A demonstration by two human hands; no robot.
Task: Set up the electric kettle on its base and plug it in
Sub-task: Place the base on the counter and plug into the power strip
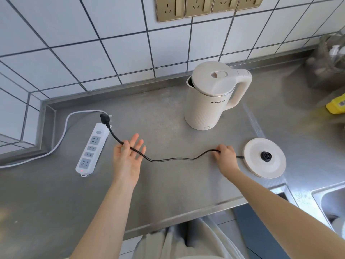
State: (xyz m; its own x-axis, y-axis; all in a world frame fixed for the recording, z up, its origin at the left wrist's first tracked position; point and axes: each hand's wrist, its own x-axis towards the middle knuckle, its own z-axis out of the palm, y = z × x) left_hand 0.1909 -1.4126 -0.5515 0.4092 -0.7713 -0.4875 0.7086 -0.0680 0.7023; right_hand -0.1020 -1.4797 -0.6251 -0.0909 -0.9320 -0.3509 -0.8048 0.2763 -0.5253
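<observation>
Brushed steel counter (pixel 168 184): left hand (pixel 127 157) open under thin black cord (pixel 177 159), right hand (pixel 225 157) pinching it.

The right hand (pixel 225 157) hides a stretch of the black cord (pixel 173 159), the wall sockets (pixel 205 6) are cut off above, and the yellow object (pixel 336 105) at the right edge is blurred.

Gold wall sockets (pixel 207 6) top centre; yellow bottle (pixel 336 104) at right edge; sink (pixel 330 202) bottom rt; blurry clutter, poss. a rack (pixel 330 58).
</observation>
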